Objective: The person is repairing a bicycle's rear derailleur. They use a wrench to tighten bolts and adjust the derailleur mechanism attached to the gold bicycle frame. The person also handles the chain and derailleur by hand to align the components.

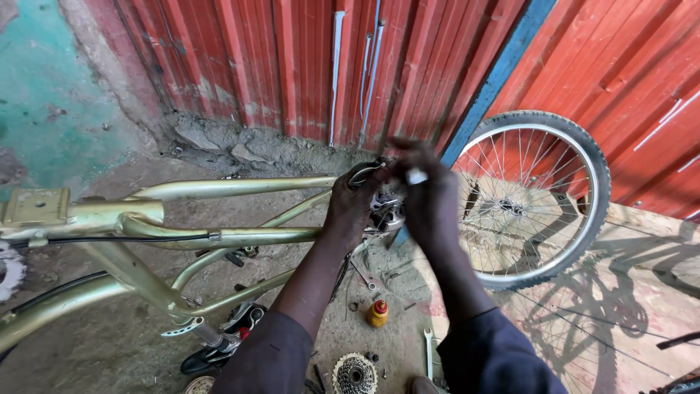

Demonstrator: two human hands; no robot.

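Observation:
A gold bicycle frame (219, 237) lies upside down across the view. Both my hands meet at its rear end, over a metal derailleur part (386, 211). My left hand (354, 204) grips the frame end and the part. Above the same spot, my right hand (426, 197) pinches a small white piece (417, 176) between its fingers. What lies under the fingers is hidden.
A spoked wheel with tyre (536, 197) leans on the red corrugated wall (292, 66). On the dirt floor lie a small yellow bottle (377, 314), a gear cassette (355, 376), a spanner (429, 350) and a saddle (222, 343). A chainring (9, 270) shows at left.

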